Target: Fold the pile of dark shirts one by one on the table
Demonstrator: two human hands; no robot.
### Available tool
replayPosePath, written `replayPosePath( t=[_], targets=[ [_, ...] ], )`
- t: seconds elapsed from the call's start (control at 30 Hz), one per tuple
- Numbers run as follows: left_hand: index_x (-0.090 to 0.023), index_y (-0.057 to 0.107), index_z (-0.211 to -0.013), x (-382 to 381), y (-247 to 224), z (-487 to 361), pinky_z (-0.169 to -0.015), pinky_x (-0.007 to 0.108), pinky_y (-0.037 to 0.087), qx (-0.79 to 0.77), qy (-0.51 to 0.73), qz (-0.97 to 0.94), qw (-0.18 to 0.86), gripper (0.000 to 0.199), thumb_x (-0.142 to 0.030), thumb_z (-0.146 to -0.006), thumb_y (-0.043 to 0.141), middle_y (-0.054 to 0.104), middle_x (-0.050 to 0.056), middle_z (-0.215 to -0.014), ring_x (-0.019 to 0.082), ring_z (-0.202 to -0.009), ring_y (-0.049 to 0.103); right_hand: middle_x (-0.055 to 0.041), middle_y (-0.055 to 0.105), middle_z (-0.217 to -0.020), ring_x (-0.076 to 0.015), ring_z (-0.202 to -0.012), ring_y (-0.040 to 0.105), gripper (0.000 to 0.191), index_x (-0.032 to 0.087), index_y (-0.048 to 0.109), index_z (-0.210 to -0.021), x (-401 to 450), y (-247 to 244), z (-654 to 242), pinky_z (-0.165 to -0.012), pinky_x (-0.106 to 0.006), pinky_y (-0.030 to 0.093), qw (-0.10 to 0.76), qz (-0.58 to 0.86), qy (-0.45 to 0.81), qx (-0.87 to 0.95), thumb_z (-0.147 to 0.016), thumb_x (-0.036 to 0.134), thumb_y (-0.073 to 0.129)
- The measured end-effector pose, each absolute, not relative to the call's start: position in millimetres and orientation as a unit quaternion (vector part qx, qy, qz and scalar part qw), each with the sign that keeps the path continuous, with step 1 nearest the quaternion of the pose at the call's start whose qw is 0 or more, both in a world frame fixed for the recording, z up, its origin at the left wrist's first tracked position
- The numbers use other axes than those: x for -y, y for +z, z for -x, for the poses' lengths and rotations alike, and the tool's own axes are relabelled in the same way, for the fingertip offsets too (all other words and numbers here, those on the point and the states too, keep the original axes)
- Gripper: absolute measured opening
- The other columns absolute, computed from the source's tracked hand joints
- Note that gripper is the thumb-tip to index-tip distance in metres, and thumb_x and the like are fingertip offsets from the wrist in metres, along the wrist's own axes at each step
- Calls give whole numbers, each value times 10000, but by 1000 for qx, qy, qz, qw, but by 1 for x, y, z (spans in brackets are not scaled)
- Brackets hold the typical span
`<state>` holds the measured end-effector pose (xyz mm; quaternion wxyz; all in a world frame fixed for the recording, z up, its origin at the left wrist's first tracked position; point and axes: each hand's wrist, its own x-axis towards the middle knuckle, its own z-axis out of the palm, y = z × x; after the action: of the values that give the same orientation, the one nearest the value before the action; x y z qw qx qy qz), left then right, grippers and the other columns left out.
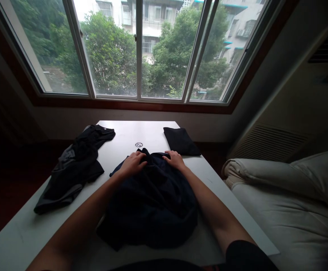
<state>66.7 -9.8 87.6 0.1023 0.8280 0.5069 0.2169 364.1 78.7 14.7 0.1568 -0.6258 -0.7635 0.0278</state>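
A dark navy garment [152, 210] lies bunched on the white table [135, 130] in front of me; its kind is hard to make out in the dim light. At its far edge, my left hand [133, 162] has its fingers curled onto the cloth near a raised fold. My right hand [175, 160] grips the same far edge a little to the right, thumb and fingers closed on the cloth. Both hands partly hide the fabric under them.
Loose black and grey clothing [73, 165] lies along the table's left side. A black folded cloth [181, 141] rests at the far right edge. A small dark oval mark or object [138, 144] is between them. A pale sofa [282, 195] stands right; a window [138, 49] is beyond.
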Motion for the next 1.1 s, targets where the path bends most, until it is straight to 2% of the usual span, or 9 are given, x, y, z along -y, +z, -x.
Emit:
replayPosePath(
  t=[0.1,0.2,0.4,0.57,0.7,0.83,0.93,1.0,1.1],
  targets=[
    [-195,494,-1535,-23,54,-33,-1164,408,405,-604,206,-765,86,633,-430,-964,634,560,140,-1488,315,-1386,509,-117,644,-1328,-286,-1256,548,549,241,615,-1439,-78,13,-360,-1052,-355,416,139,621,16,771,-969,520,666],
    [-168,429,-1587,-34,36,-20,-1146,422,411,-634,166,-750,90,776,-459,-912,677,583,165,-1463,343,-1373,522,-97,685,-1245,-260,-1200,580,389,223,664,-1344,-80,16,-359,-1039,-336,412,145,614,30,775,-977,349,634],
    [-201,748,-1190,-25,57,-29,-950,332,516,-504,79,-810,288,375,-410,-902,631,755,65,-1192,275,-1095,691,-109,677,-1215,-258,-1159,588,340,188,660,-1277,-84,28,-380,-1013,-332,430,261,688,9,678,-1027,281,449],
    [-210,756,-1067,13,103,-54,-775,252,506,-280,-31,-862,421,319,-474,-907,675,763,4,-986,198,-891,693,-138,613,-1328,-309,-1237,541,370,202,654,-1324,-78,44,-381,-1017,-367,433,263,702,-24,661,-981,294,552],
    [-195,687,-889,58,128,-86,-607,265,428,-248,-45,-903,348,319,-488,-975,593,674,5,-758,168,-678,620,-105,677,-1231,-251,-1137,610,324,205,665,-1293,-61,66,-352,-988,-318,450,250,608,44,752,-1032,352,541],
    [-207,669,-1043,100,127,-112,-625,327,461,-267,-38,-929,252,288,-479,-959,630,714,68,-848,247,-745,673,-43,732,-1051,-200,-922,668,391,250,678,-1272,-29,76,-310,-830,-280,477,191,492,154,835,-1059,535,517],
    [-188,691,-1049,125,125,-120,-661,384,499,-271,-37,-946,175,271,-432,-933,672,732,129,-901,314,-813,700,-74,711,-1126,-244,-988,663,555,263,666,-1298,-5,67,-284,-788,-290,474,118,474,141,861,-941,686,636],
    [-199,718,-970,136,132,-119,-655,388,504,-249,-53,-953,163,230,-423,-933,680,727,114,-830,299,-744,690,-106,667,-1232,-289,-1102,629,592,256,656,-1298,5,58,-275,-794,-297,475,77,477,97,870,-860,644,745],
    [-240,753,-920,143,157,-109,-630,345,480,-191,-62,-957,209,188,-395,-964,657,713,50,-744,230,-635,640,-100,658,-1215,-274,-1133,605,311,240,679,-1181,8,48,-272,-788,-281,454,58,487,63,869,-908,388,709]
  ],
)
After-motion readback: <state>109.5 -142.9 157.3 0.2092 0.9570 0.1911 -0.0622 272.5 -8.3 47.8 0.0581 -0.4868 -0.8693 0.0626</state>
